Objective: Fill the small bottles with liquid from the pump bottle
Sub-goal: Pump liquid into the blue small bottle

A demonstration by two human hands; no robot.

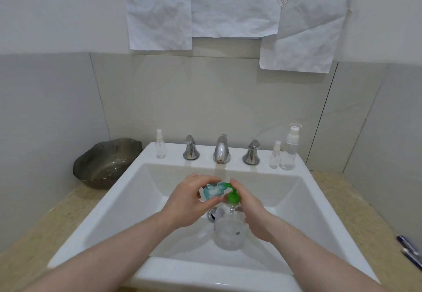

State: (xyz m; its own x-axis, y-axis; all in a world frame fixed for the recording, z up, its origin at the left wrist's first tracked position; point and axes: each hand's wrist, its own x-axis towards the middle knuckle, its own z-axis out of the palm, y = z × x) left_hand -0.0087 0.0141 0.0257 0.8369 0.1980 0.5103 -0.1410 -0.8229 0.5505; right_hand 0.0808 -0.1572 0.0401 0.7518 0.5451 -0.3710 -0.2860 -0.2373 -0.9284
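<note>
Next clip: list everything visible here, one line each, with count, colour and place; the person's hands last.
Pump bottle: 1, clear with green pump, over the sink basin.
Small bottle: 1, teal-tinted, at the pump spout.
Spray bottles: 2, clear, back ledge left and right.
Taller bottle: 1, clear, white-capped, ledge far right.
Faucet: 1, chrome, with two handles.
Sink: 1, white.
Bowl: 1, grey, counter left.
Paper sheets: several, white, wall.
Pens: 2, dark, counter right edge.
Left hand: holds small bottle.
Right hand: grips pump bottle.

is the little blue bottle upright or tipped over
Tipped. The left hand holds the small blue bottle on its side over the sink, its mouth toward the green pump nozzle.
</note>
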